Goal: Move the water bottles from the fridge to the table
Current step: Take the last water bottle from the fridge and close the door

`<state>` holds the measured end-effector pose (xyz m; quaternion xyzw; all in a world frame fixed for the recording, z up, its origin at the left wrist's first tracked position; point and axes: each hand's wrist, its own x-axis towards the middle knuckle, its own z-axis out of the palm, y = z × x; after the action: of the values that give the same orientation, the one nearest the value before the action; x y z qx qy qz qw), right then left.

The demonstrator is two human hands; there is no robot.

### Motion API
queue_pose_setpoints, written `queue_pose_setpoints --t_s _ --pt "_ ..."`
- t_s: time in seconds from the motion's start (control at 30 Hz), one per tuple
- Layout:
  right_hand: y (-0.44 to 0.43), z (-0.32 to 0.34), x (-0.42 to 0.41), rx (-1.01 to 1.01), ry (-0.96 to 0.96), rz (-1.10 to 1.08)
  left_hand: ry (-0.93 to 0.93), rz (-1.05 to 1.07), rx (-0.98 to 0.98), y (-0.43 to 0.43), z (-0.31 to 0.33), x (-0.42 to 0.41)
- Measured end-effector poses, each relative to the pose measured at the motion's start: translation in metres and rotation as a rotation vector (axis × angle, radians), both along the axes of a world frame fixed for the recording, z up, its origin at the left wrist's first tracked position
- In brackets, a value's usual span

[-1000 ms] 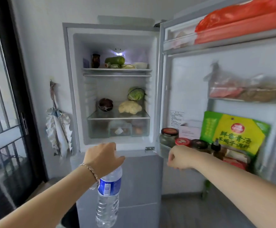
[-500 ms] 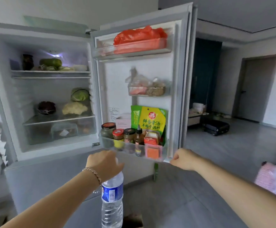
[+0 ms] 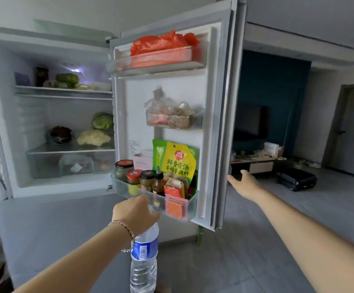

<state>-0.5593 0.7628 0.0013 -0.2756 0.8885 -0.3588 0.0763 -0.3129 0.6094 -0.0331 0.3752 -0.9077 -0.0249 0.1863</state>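
Observation:
My left hand (image 3: pixel 135 214) grips the top of a clear water bottle (image 3: pixel 144 259) with a blue label, which hangs upright below my fist in front of the fridge. The fridge (image 3: pixel 51 115) stands open on the left, with vegetables on its shelves and no other bottle visible inside. Its door (image 3: pixel 220 115) is swung out to the right. My right hand (image 3: pixel 244 183) is open, fingers spread, right at the door's outer edge; I cannot tell whether it touches it.
The door's racks hold jars (image 3: pixel 133 178), a sauce bottle, a green and yellow packet (image 3: pixel 175 159) and a red bag (image 3: pixel 163 44). Beyond the door lies a room with a low TV stand (image 3: pixel 258 161), a dark suitcase (image 3: pixel 295 179) and grey floor tiles.
My view has turned right. My right hand has opened from a fist and moved up along the door's outer edge. The left hand still holds the bottle.

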Motion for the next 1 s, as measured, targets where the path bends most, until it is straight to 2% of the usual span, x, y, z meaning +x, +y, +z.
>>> queue_pose_setpoints --t_s 0.23,0.33,0.4,0.53,0.67,0.77,0.9,1.0 --pt "-0.033 -0.011 -0.065 -0.119 -0.171 0.228 0.103 0.184 -0.066 0.000 0.004 -0.030" --pt "-0.040 -0.018 -0.071 -0.255 -0.260 0.234 0.104 0.223 -0.123 0.007 0.005 -0.031" --pt "-0.040 -0.023 -0.071 -0.303 -0.217 0.215 0.110 0.232 -0.133 0.012 0.006 -0.028" --pt "-0.025 -0.027 -0.044 -0.365 -0.024 0.253 0.183 0.290 -0.045 0.013 0.007 -0.010" --pt "-0.013 -0.031 -0.007 -0.415 0.172 0.379 0.230 0.333 -0.009 0.007 0.003 0.018" --pt "-0.019 -0.037 0.023 -0.366 0.451 0.465 0.245 0.363 -0.044 0.001 -0.005 0.042" --pt "-0.043 -0.054 0.078 -0.307 1.001 0.670 0.233 0.412 -0.043 -0.013 -0.009 0.088" --pt "-0.069 -0.058 0.123 -0.306 1.078 0.774 0.253 0.458 -0.042 -0.032 -0.009 0.134"
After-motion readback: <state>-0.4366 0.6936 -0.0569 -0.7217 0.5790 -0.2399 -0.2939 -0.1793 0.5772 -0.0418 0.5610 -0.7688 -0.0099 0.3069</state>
